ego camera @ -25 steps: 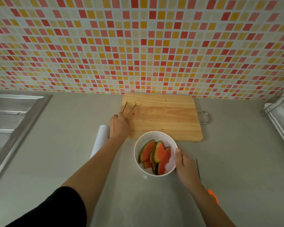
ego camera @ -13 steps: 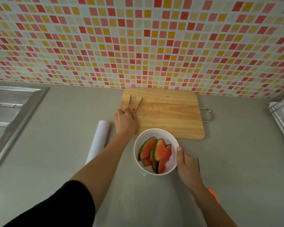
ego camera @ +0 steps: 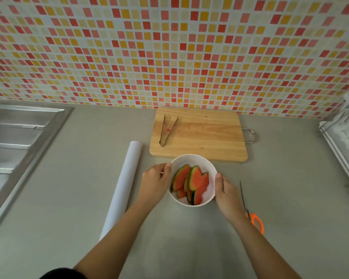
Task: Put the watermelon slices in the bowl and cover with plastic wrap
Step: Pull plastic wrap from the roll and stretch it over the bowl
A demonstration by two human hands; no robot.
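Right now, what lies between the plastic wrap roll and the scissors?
The left hand, bowl of watermelon slices, right hand; the head view shows it.

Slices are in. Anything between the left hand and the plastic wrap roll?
Nothing visible. The left hand holds the bowl at its left rim, and the plastic wrap roll lies just to its left, with only bare countertop between them.

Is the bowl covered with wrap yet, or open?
Uncovered: the watermelon slices sit bare in the bowl; the wrap roll lies rolled up to its left.
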